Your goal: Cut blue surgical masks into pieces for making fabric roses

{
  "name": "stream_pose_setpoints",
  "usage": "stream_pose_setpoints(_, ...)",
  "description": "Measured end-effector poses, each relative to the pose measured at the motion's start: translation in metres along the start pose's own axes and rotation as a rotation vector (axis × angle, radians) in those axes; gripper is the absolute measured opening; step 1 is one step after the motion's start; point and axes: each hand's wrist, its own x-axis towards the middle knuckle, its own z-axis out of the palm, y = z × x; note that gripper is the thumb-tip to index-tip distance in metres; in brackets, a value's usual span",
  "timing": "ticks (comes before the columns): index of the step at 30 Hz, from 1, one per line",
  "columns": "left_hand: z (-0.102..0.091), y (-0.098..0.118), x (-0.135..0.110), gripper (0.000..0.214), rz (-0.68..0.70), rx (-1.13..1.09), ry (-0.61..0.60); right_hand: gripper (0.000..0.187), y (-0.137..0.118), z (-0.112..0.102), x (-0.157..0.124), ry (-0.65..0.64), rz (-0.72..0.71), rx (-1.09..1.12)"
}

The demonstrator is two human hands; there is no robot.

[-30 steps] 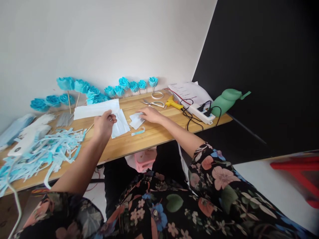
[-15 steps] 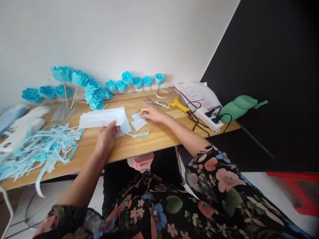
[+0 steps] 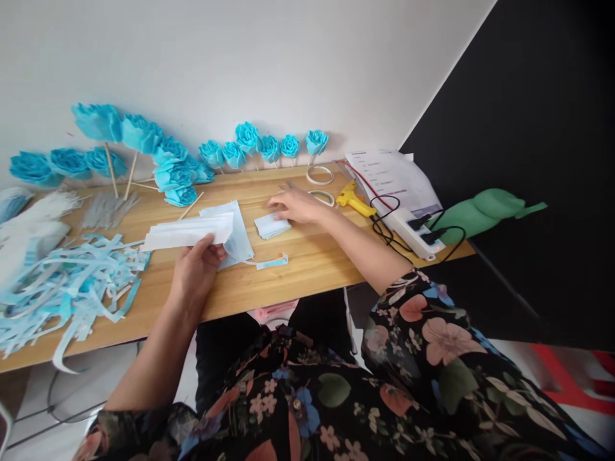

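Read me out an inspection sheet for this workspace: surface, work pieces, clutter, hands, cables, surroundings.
Surface: wooden table.
Work pieces: pleated white sheet, pale-blue sheet partly behind it, small pale pieces, short blue strip.
Clutter: heap of cut strips at the left; blue flowers along the back; tape roll; yellow glue gun.
Hands: left hand, fingers holding the pleated white sheet; right hand at the small pale pieces, partly hiding the scissors; its grip cannot be told.
Cables: black plugs in the power strip; black cables looped beside it.
Surroundings: pale wall behind, black panel right, pink plastic item below.
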Motion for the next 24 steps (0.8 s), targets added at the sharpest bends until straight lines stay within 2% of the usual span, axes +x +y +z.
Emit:
stream_pose_setpoints(2,0.002,0.004,0.002,0.012,-0.090,-0.013,0.021,0.035,-0.006,-0.003,0.007,-0.094,-0.030,-0.089)
stream_pose_setpoints(5,0.005,0.014,0.000,0.023,-0.291,-0.035,0.062,0.038,-0.012,-0.005,0.017,-0.172,0.044,-0.154)
stream_pose_setpoints(8,-0.002,0.020,-0.018,0.027,-0.373,0.002,0.041,0.037,-0.016,-0.006,0.019,-0.215,0.092,-0.181)
stream_pose_setpoints(11,-0.017,0.021,-0.050,0.025,-0.378,0.162,-0.074,0.029,-0.017,-0.005,0.012,-0.224,0.072,-0.221)
stream_pose_setpoints(14,-0.023,0.023,-0.070,0.042,-0.423,0.375,-0.327,0.023,-0.017,-0.001,0.002,-0.152,0.022,-0.190)
stream_pose_setpoints(15,-0.020,0.023,-0.070,0.044,-0.357,0.427,-0.345,0.022,-0.018,0.000,-0.002,-0.117,0.020,-0.168)
stream_pose_setpoints(17,-0.005,0.022,-0.058,0.048,-0.114,0.532,-0.310,0.021,-0.018,0.003,-0.008,-0.053,0.052,-0.093)
stream_pose_setpoints(19,0.016,0.016,-0.033,0.060,0.161,0.603,-0.219,0.018,-0.018,0.004,-0.012,0.011,0.087,0.040)
stream_pose_setpoints(20,0.027,0.011,-0.018,0.070,0.252,0.649,-0.175,0.016,-0.018,0.005,-0.014,0.051,0.091,0.128)
stream_pose_setpoints(22,0.045,0.002,0.011,0.083,0.334,0.700,-0.119,0.015,-0.017,0.008,-0.016,0.143,0.071,0.337)
stream_pose_setpoints(24,0.058,-0.006,0.034,0.081,0.317,0.679,-0.157,0.017,-0.014,0.012,-0.016,0.221,0.043,0.565)
